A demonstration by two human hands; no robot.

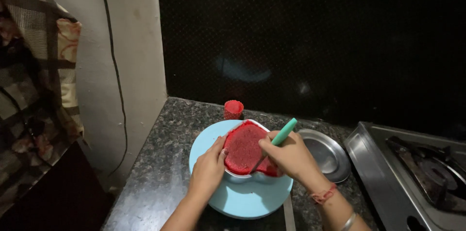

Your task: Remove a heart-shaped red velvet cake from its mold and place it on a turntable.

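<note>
- Nearest to the camera are the two forearms, which come up from the bottom edge; the right wrist wears a red thread point(324, 195) and a metal bangle point(348, 221).
- Left hand point(209, 167) is curled against the left side of a heart-shaped tin point(245, 177) and presses on its wall to keep it steady.
- Right hand point(287, 156) is closed around a tool with a green handle point(284, 131); the thin dark blade point(258, 164) points down to the right edge of the red cake point(242, 148), between cake and tin wall.
- Red cake sits inside the tin, and the tin stands on a light blue round stand point(242, 202), near its back half.
- Blue stand rests on the dark speckled bench point(160, 173), close to the wall corner.
- Behind the stand there is a small red cup point(233, 109); just to the right lies a round steel plate point(330, 156), and further right a gas stove point(417, 173).
- On the far left hangs a checked cloth point(39, 66), and a black cable point(116, 80) runs down the wall.
- Risk, as I judge it: the blade could cut into the cake side if it leans inward, and crumbs would break off.
- Another risk: the round stand may turn or the tin may slide on it if the left hand loosens, and then the blade could slip toward the fingers.
</note>
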